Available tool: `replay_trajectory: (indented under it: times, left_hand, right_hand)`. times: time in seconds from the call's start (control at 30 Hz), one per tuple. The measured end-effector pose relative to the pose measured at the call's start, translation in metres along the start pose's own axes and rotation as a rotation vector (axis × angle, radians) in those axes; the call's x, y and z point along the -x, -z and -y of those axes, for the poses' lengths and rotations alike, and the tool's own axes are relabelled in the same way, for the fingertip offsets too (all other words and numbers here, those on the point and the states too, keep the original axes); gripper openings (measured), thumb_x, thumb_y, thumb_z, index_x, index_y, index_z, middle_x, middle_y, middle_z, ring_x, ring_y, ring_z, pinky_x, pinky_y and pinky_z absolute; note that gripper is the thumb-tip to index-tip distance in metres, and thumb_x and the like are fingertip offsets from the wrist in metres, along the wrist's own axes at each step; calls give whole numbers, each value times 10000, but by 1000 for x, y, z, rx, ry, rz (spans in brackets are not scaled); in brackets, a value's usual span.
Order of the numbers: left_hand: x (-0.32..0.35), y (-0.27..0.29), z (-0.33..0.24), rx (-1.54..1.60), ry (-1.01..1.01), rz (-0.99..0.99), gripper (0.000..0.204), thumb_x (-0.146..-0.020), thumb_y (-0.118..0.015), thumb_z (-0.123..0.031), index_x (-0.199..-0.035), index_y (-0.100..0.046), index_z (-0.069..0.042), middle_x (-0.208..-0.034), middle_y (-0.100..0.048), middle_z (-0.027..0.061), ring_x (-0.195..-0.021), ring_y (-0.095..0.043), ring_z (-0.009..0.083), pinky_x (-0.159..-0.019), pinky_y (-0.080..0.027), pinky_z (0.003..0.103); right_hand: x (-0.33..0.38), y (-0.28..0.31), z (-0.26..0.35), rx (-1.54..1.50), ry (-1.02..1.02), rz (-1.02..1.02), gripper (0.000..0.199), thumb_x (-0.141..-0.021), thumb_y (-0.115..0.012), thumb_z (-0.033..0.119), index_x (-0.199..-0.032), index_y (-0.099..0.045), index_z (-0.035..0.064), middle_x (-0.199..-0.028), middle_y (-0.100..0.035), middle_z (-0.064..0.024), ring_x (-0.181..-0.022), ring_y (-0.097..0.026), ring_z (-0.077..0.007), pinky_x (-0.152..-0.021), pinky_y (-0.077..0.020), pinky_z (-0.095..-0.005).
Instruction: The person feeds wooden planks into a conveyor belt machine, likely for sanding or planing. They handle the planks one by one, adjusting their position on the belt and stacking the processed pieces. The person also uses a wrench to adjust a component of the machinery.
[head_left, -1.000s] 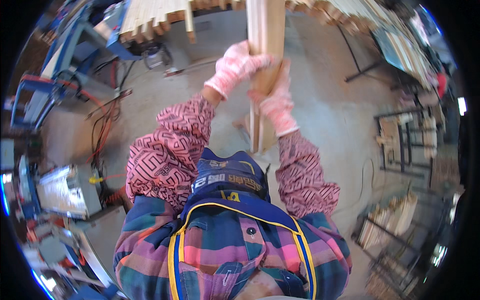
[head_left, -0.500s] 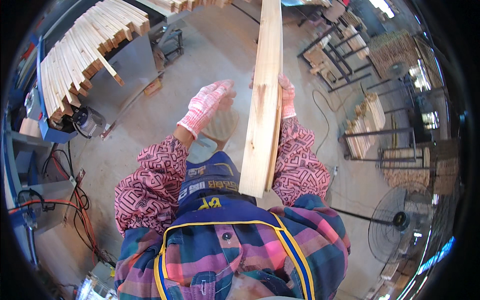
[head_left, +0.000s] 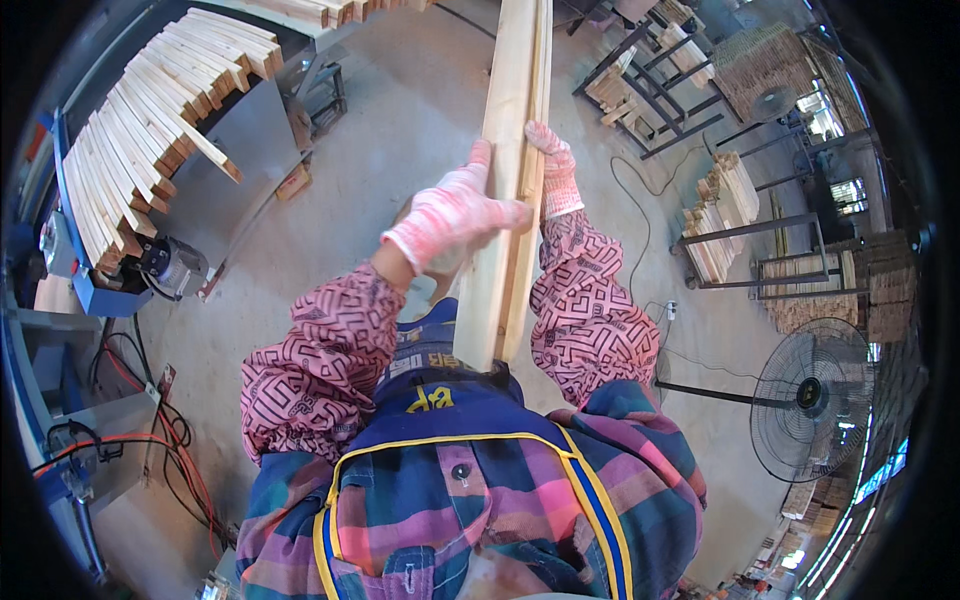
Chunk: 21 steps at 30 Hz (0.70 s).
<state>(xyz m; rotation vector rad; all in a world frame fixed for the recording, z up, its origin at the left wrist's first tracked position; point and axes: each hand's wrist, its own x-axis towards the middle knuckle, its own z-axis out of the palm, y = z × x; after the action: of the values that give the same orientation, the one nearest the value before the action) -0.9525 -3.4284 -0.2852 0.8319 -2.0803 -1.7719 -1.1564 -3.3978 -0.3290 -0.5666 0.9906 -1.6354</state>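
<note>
Two long pale wooden boards (head_left: 485, 300), lying face to face, stretch away from my apron (head_left: 480, 400) toward the top of the view. My left hand (head_left: 450, 212), in a pink and white knit glove, grips their left side with its thumb across the upper face. On the opposite edge my right hand (head_left: 558, 172), gloved alike, holds the boards with its thumb on top; its other fingers are hidden beneath. The near end of the boards is at my waist, and the far end runs out of view.
At the left, a row of wooden strips (head_left: 150, 120) lies on a machine bed beside a motor (head_left: 175, 268). Cables (head_left: 165, 430) hang below. A standing fan (head_left: 808, 392), metal racks (head_left: 750, 232) with wood and a floor cable (head_left: 628, 200) are at the right.
My left hand has moved right and closed on the boards, from beside them. The boards have shifted left and turned, so their right edge shows more.
</note>
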Motion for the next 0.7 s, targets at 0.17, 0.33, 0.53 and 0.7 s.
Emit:
replay_trajectory:
  times: [0.17,0.33,0.53,0.7]
  left_hand:
    - [0,41,56,983,-211,195,869,-678,-839,-264,-1387,-465,74,-1211,-648,199,-980,-713,314,-924,-608,455]
    - [-1,60,65,907,-249,156,867,-686,-845,-271,-1386,-465,71,-1222,-644,207,-983,-712,321,-904,-620,449]
    - [9,61,65,945,-235,163,851,-663,-819,-214,-1385,-461,62,-1214,-637,211,-974,-712,332,-889,-627,455]
    - [14,62,64,955,-168,145,860,-608,-769,-120,-1386,-447,53,-1170,-632,216,-946,-713,363,-882,-630,494]
  right_hand:
    - [8,-14,10,-246,-70,353,726,-818,-744,300,-1387,-479,-65,-1306,-602,-234,-1082,-673,-354,-828,-628,-445]
    - [0,-2,2,-261,-32,360,752,-805,-744,284,-1385,-459,-100,-1261,-609,-239,-1078,-669,-368,-804,-638,-444]
    - [5,-12,1,-269,-14,353,751,-798,-753,261,-1387,-459,-101,-1237,-615,-242,-1071,-667,-380,-821,-633,-460]
    - [6,-22,5,-283,-36,400,741,-787,-761,255,-1372,-470,-93,-1222,-618,-231,-1067,-666,-387,-853,-621,-482]
